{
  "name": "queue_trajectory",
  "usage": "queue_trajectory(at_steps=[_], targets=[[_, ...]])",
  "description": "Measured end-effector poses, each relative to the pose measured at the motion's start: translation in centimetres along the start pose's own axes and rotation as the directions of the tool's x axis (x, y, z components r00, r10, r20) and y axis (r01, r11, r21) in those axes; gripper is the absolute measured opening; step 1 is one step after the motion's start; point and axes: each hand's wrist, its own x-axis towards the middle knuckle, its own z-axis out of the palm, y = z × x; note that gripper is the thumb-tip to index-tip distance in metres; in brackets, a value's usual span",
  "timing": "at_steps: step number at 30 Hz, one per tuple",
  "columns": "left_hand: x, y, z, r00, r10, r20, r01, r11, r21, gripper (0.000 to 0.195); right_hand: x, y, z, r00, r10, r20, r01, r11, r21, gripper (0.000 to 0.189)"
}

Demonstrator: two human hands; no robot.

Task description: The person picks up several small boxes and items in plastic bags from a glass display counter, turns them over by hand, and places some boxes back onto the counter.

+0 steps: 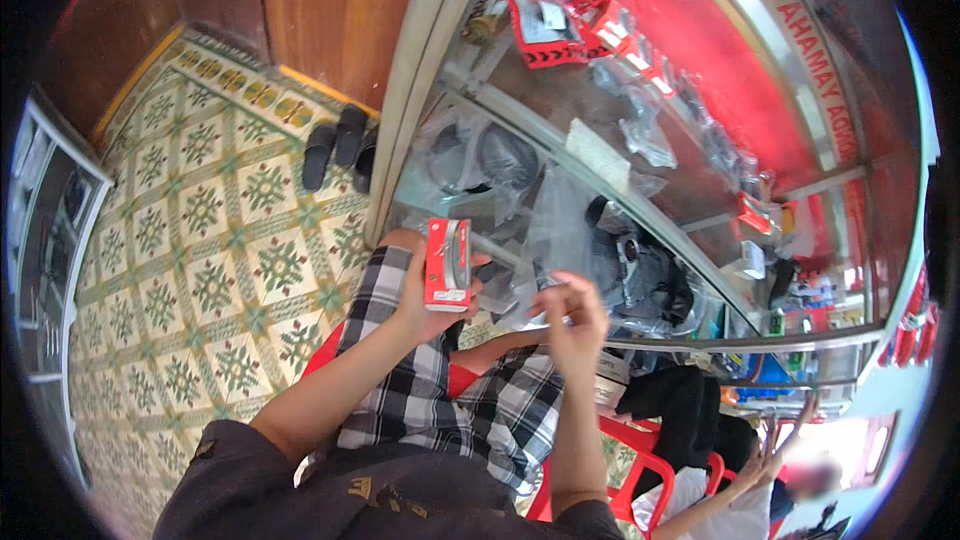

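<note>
My left hand (pixel 411 317) is shut on a small red and grey carton (pixel 448 264), held upright above my left knee. The carton bears printing and a white sticker near its lower end. To the right, my right hand (pixel 576 319) hangs in the air apart from the carton. Its fingers are loosely bent and a little blurred, and I see nothing held in them. Beyond it stands a glass display case (pixel 637 341), whose lower level holds dark parts wrapped in clear plastic bags (pixel 480 154).
Red packets (pixel 551 22) and small boxes line the upper shelf. Black sandals (pixel 321 154) lie on the patterned tile floor (pixel 217 232) by a wooden door (pixel 337 7). At right, another person (pixel 739 491) sits beside a red plastic chair (pixel 637 465). A white container (pixel 611 379) stands near my right knee.
</note>
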Motion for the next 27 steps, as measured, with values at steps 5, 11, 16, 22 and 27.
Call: queue_trajectory(at_steps=[5,11,16,22,27], targets=[[0.5,-0.3,0.6,0.981,-0.107,-0.163,0.128,0.984,0.125,0.073,8.6,-3.3,-6.0,0.94,-0.248,-0.234,0.174,0.939,-0.298,0.013],[0.7,-1.2,0.7,0.97,-0.061,-0.236,0.093,0.988,0.127,0.06,17.7,-4.6,-7.9,0.873,-0.487,0.028,0.346,0.578,-0.739,0.031],[0.4,-0.5,0.2,0.98,-0.064,-0.189,0.101,0.976,0.193,0.059,20.8,-4.5,-5.7,0.917,-0.398,-0.03,0.222,0.572,-0.79,0.026],[0.9,-0.8,0.3,0.983,-0.034,-0.179,0.066,0.982,0.178,0.058,23.5,-0.6,-11.2,0.839,-0.434,-0.327,0.112,0.727,-0.678,0.021],[1.0,-0.9,0.6,0.964,0.006,-0.264,0.042,0.983,0.178,0.06,19.0,-4.8,-11.5,0.945,-0.075,-0.319,0.062,0.997,-0.048,0.021]])
